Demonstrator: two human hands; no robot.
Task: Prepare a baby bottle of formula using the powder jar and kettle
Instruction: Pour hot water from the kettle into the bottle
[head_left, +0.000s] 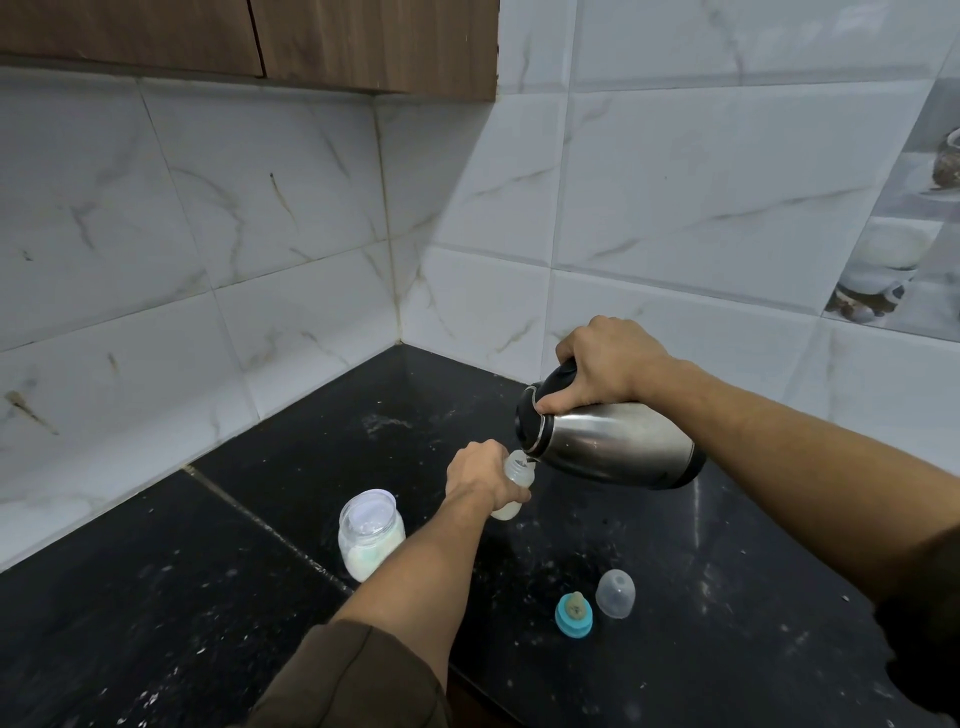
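My left hand (480, 475) grips a small clear baby bottle (517, 475) standing on the black counter (208, 597); its neck is uncovered. My right hand (608, 364) holds the black handle of a steel kettle (618, 444), tipped far over to the left so its spout sits right at the bottle's mouth. A glass powder jar (370, 535) with white powder inside and no lid stands just left of my left forearm. The bottle's blue ring with its teat (574, 613) and the clear dome cap (615, 593) lie on the counter in front.
White marble-look tiled walls (260, 234) meet in a corner behind the counter. A wooden wall cabinet (311, 41) hangs above on the left. White specks are scattered over the counter.
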